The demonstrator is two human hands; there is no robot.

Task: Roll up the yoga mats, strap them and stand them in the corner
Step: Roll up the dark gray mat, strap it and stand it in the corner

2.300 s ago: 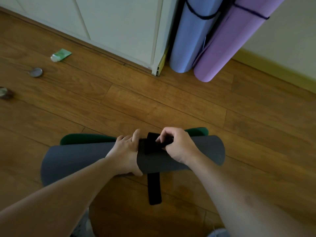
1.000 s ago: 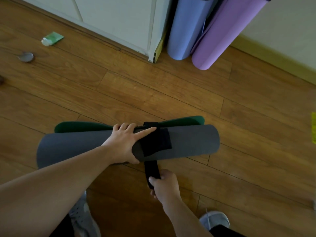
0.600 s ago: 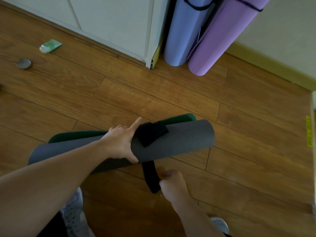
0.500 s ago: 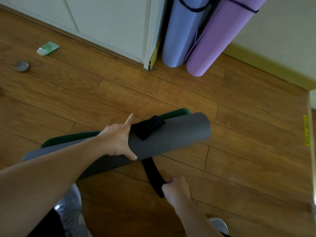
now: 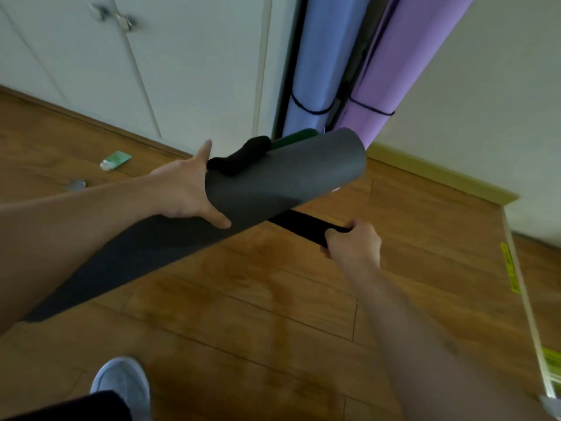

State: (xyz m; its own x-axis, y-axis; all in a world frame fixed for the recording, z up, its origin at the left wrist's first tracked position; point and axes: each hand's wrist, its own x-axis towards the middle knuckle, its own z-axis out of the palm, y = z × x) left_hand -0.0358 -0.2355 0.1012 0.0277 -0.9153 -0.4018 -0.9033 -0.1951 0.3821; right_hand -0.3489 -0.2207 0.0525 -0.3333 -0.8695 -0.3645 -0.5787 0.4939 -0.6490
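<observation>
A rolled grey yoga mat (image 5: 273,183) with a green edge (image 5: 299,137) showing at its far end is held off the wooden floor, its far end tilted up towards the corner. My left hand (image 5: 185,189) grips the roll near its middle, thumb underneath and fingers over the top. A wide black strap (image 5: 243,158) wraps over the roll just beyond that hand. Its tail runs out from under the mat to my right hand (image 5: 353,243), which grips the strap's end. A blue rolled mat (image 5: 315,56) and a purple rolled mat (image 5: 403,62) stand strapped in the corner.
White cabinet doors (image 5: 188,71) with knobs fill the wall on the left of the corner. A green tube (image 5: 115,161) and a small grey lid (image 5: 74,185) lie on the floor at left. My shoe (image 5: 124,384) is below. A pane's edge with yellow stickers (image 5: 513,268) stands at right.
The grey mat has come up off the floor and its far end now points at the corner. My right hand has pulled the strap's tail out to the right.
</observation>
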